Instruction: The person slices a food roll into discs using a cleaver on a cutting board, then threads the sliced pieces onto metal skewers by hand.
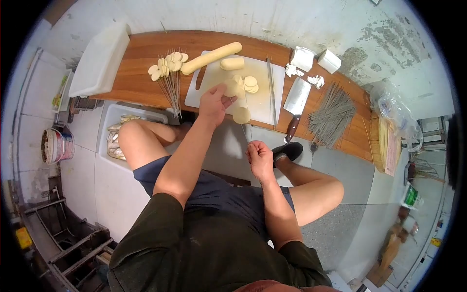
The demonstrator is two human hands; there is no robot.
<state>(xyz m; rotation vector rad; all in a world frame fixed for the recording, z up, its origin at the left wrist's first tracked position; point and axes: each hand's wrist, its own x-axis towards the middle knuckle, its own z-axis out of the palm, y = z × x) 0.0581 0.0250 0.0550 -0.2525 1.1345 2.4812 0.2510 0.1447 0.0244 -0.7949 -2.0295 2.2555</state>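
Observation:
My left hand (215, 103) reaches over the near edge of the white cutting board (194, 100), its fingers closed on a pale yellow round slice (233, 88). Lower down, my right hand (260, 157) pinches the end of a thin skewer (243, 128). That skewer slants up toward my left hand and carries another round slice (241, 115). On the board lie a few loose slices (251, 84), a short cut piece of roll (232, 63) and two long thin rods (271, 92). A longer pale yellow roll (212, 58) rests across the board's far left edge.
Left of the board are skewers bearing slices (168, 65). A cleaver (296, 96), a heap of bare skewers (332, 115) and white blocks (302, 59) lie to the right. A white bin (99, 63) stands at the table's left end; a tub (103, 141) sits below.

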